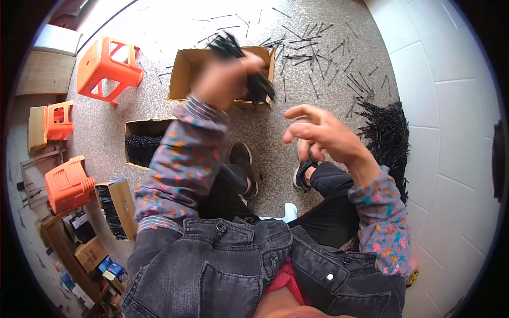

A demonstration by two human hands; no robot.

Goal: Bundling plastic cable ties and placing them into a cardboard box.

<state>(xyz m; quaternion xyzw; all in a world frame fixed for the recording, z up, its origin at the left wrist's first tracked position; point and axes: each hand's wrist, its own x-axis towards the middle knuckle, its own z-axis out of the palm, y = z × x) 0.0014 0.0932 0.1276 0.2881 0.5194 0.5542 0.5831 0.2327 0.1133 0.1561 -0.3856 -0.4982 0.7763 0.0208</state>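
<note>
My left hand [225, 77], smeared by motion, is closed around a bundle of thin black sticks [260, 88]. The bundle's ends poke out above and below the fist. Beneath it an open cardboard box [183, 69] stands on the floor; the hand and bundle hide much of its inside. Over the floor to the right hovers my right hand [331, 135], fingers apart and slightly curled, holding nothing. A large heap of similar black sticks [387, 130] lies beyond it along the wall. What exactly the sticks are, I cannot tell.
Loose black sticks [313, 55] lie scattered at the far side. Left of my legs, a cardboard box [143, 143] and another box [119, 206] hold black pieces. Orange plastic stools [108, 69] stand farther left. A tiled wall [450, 116] bounds the right.
</note>
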